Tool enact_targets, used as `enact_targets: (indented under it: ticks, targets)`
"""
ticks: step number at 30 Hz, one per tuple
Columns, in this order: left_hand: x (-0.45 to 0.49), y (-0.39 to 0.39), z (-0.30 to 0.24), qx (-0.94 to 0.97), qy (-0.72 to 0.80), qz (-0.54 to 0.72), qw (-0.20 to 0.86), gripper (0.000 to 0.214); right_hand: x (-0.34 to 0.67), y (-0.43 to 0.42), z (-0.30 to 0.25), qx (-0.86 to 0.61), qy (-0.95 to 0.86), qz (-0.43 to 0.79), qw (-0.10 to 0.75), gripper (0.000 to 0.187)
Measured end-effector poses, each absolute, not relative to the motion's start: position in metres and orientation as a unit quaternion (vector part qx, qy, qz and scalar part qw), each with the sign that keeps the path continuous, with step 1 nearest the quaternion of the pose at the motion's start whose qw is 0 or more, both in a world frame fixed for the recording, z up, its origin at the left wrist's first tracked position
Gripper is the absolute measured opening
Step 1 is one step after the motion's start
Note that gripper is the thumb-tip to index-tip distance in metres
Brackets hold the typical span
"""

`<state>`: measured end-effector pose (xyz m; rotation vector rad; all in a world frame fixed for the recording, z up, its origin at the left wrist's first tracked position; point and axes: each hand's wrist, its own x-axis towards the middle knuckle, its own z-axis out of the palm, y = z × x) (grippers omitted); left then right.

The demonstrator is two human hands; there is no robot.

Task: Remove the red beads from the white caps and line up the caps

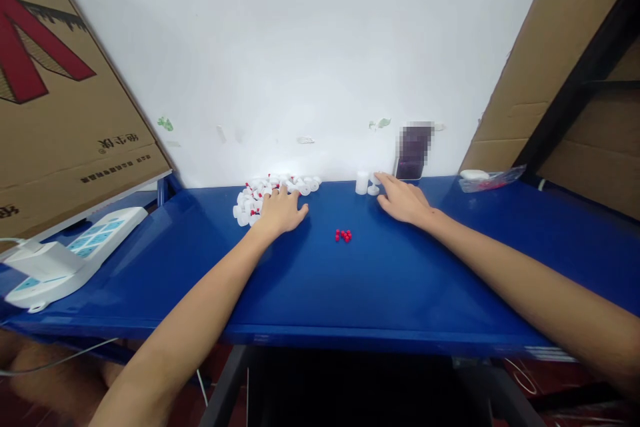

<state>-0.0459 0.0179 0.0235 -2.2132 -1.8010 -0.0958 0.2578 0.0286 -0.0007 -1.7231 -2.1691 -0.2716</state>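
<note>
My left hand (281, 212) rests over a heap of small white round plastic pieces (245, 203), many with red bits on them. Its thumb is spread, and the other fingertips reach in among the pieces. Farther right, my right hand (406, 200) stretches toward a white spool-shaped piece (373, 189) standing on the blue table. The index fingertip is at the top of that piece, with the thumb held apart below. Just left of it stands a plain white cylinder (362, 183). Between my hands lies a small cluster of red beads or cubes (343, 235).
A dark-screened phone (413, 152) leans on the wall at the back. A clear plastic bag (493, 179) lies at the right. At the left are a white power strip (95, 247) with a plugged-in adapter and a large cardboard box (75, 100).
</note>
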Motion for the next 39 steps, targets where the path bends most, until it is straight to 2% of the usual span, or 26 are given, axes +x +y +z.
enact_targets:
  ticks: [6,17,32,39]
  targets:
    - [-0.044,0.018,0.024,-0.779,-0.613,-0.064,0.117,0.048,0.259,0.031,-0.004,-0.599,-0.783,-0.093,0.142,0.058]
    - [-0.042,0.018,0.020,-0.810,-0.575,-0.068,0.097,0.035,0.261,0.030,-0.001,-0.590,-0.788,-0.098,0.148,0.057]
    - [-0.042,0.028,0.009,-0.889,-0.441,-0.117,0.029,0.038,0.260,0.032,-0.003,-0.596,-0.788,-0.067,0.139,0.054]
    - [-0.041,0.029,0.005,-0.880,-0.444,-0.166,0.014,0.028,0.260,0.029,-0.001,-0.590,-0.791,-0.071,0.148,0.057]
